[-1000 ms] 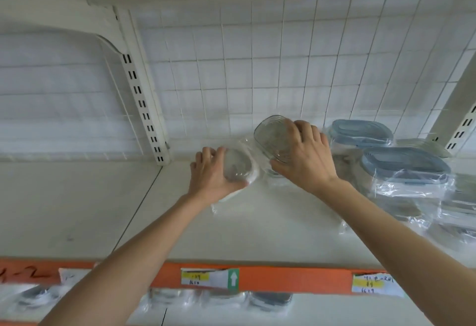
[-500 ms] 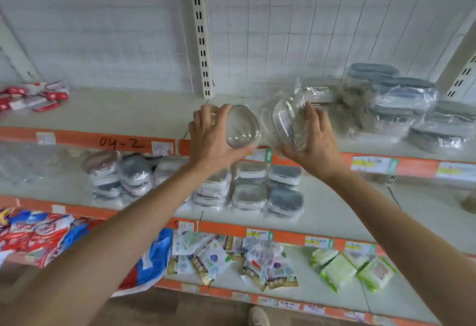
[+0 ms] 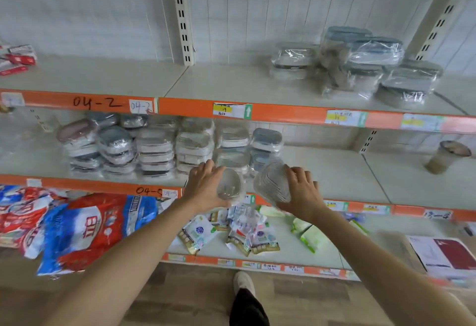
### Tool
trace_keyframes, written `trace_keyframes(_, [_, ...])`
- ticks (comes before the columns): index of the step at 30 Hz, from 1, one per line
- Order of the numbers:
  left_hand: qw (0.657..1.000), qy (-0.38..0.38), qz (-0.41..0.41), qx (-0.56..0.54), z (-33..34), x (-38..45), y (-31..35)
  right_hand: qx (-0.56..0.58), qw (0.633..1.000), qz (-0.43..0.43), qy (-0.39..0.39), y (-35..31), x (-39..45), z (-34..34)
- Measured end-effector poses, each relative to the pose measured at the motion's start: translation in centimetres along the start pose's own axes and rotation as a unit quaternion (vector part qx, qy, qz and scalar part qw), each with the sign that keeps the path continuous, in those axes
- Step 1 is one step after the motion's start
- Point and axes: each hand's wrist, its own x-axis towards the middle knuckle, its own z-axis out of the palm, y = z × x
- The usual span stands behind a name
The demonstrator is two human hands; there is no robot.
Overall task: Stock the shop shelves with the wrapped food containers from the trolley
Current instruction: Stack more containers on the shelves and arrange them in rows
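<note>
Left hand point(image 3: 206, 189) grips one small clear container point(image 3: 228, 186) | right hand point(image 3: 301, 193) grips one ribbed container point(image 3: 271, 182) | two held, side by side before middle shelf point(image 3: 334, 171)

I stand in a shop, facing white metal shelving point(image 3: 231, 81) with orange price rails point(image 3: 283, 112) carrying paper price tags point(image 3: 231, 110) and handwritten bay codes. Wrapped food containers point(image 3: 360, 65) sit stacked at one o'clock, more at eleven; bagged goods point(image 3: 85, 228) slump at nine, small packets point(image 3: 231, 233) at six.
</note>
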Motion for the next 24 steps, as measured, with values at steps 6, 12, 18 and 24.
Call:
trace_keyframes(6, [0.999, -0.005, 0.003, -0.045, 4.0, 4.8, -0.8, -0.011, 1.0, 0.014, -0.026, 2.7, 4.4, 3.7])
trace_keyframes(12, [1.0, 0.015, 0.011, -0.017, 6.4, 13.6, -1.9, 0.017, 1.0, 0.012, -0.012, 5.2, 13.2, 5.9])
trace_keyframes(18, [0.999, 0.006, 0.012, -0.046, 9.2, 19.6, -2.4, 0.037, 0.997, -0.045, -0.044, 6.4, 19.2, 8.5])
trace_keyframes(24, [1.0, 0.02, 0.014, 0.017, 11.0, 20.1, -3.8, -0.051, 0.997, -0.042, 0.027, 6.0, 19.7, 11.2])
